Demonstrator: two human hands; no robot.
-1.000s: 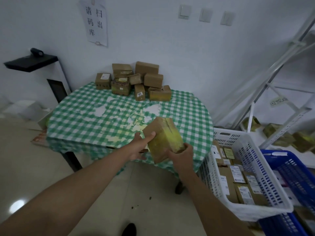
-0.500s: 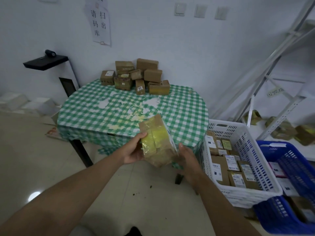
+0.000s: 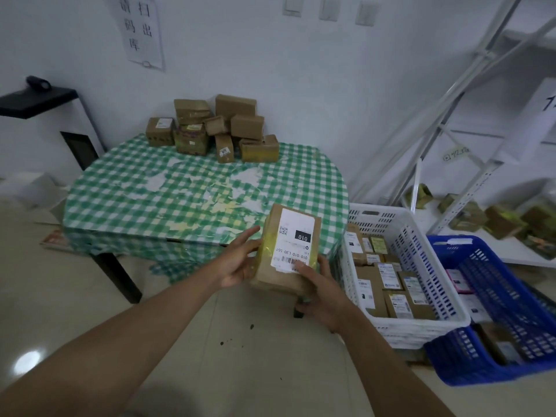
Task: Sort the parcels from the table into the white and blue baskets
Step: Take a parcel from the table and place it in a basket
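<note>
Risk: parcel (image 3: 288,254), gripped by both hands, left hand (image 3: 237,263) and right hand (image 3: 319,291), label misread, lands in wrong basket at 3 o'clock.

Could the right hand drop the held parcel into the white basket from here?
Probably yes. The right hand grips the parcel just beside the white basket, whose open top has nothing above it.

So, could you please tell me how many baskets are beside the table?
2: a white basket right of the table, and a blue basket beyond it, farther right.
</note>
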